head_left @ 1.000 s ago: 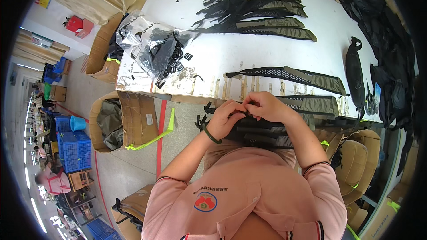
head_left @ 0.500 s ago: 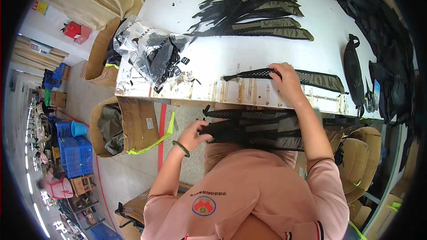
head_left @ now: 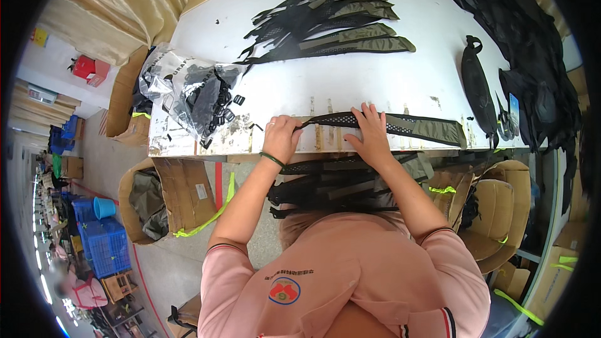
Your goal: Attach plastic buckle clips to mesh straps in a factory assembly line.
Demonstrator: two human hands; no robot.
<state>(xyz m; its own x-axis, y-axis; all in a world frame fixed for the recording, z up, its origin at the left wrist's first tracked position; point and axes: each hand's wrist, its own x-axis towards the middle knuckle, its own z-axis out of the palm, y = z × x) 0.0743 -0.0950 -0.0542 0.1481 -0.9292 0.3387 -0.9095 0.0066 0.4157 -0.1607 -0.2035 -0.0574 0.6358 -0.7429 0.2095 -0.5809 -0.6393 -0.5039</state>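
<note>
A long black mesh strap panel [head_left: 432, 129] with an olive-grey fabric end lies along the near edge of the white table [head_left: 263, 97]. At its narrow left tip, my left hand [head_left: 282, 138] has its fingers closed on the strap panel. My right hand [head_left: 370, 136] rests on the mesh middle with fingers stretched and spread, pressing nothing else. Across my lap, below the table edge, lie several similar black strap panels [head_left: 319, 191]. A fanned pile of more strap panels [head_left: 357, 44] sits farther back on the table.
A clear plastic bag [head_left: 164, 78] spills black buckles [head_left: 224, 114] at the table's left. To the right are a long black padded piece [head_left: 477, 87] and heaped black fabric [head_left: 523, 56]. Cardboard boxes [head_left: 181, 191] stand below on the left, with another box [head_left: 516, 213] on the right.
My left hand has risen from the lap panels to the tabletop and taken the strap's narrow tip. My right hand has shifted slightly left, its fingers now spread flat. The view has moved somewhat.
</note>
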